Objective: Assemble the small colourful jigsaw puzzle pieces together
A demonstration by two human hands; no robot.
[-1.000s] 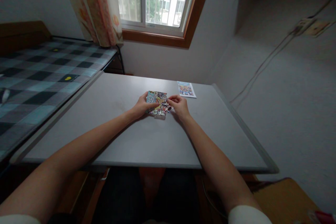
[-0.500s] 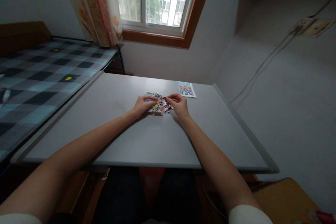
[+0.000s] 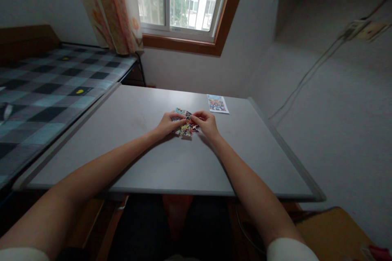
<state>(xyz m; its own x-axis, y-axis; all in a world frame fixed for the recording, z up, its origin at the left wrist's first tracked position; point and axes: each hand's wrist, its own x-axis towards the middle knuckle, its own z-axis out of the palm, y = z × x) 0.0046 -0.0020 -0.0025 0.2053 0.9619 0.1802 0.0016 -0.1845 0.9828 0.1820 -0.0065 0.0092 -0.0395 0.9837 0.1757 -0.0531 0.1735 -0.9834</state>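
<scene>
A small patch of multicoloured jigsaw puzzle (image 3: 185, 129) is between my two hands, near the middle of the white table (image 3: 171, 163). Its lower edge is jagged. My left hand (image 3: 169, 124) grips the left side, thumb and fingers closed along it. From the other side my right hand (image 3: 207, 124) pinches the upper right part with thumb and forefinger. The fingers cover parts of both sides, and single pieces are too small to make out. Just beyond my right hand lies a printed picture card (image 3: 218, 104) with a white border.
A bed with a checked cover (image 3: 61, 77) adjoins the table's left side. Behind the table are a window (image 3: 183, 4) and a patterned curtain (image 3: 113, 12). A cable (image 3: 301, 81) runs down the right wall from a socket. A wooden stool (image 3: 337, 232) stands at lower right.
The puzzle patch has shifted and turned between my hands, and its outline looks narrower. My right hand has moved slightly left, closer to my left hand. The card has stayed put.
</scene>
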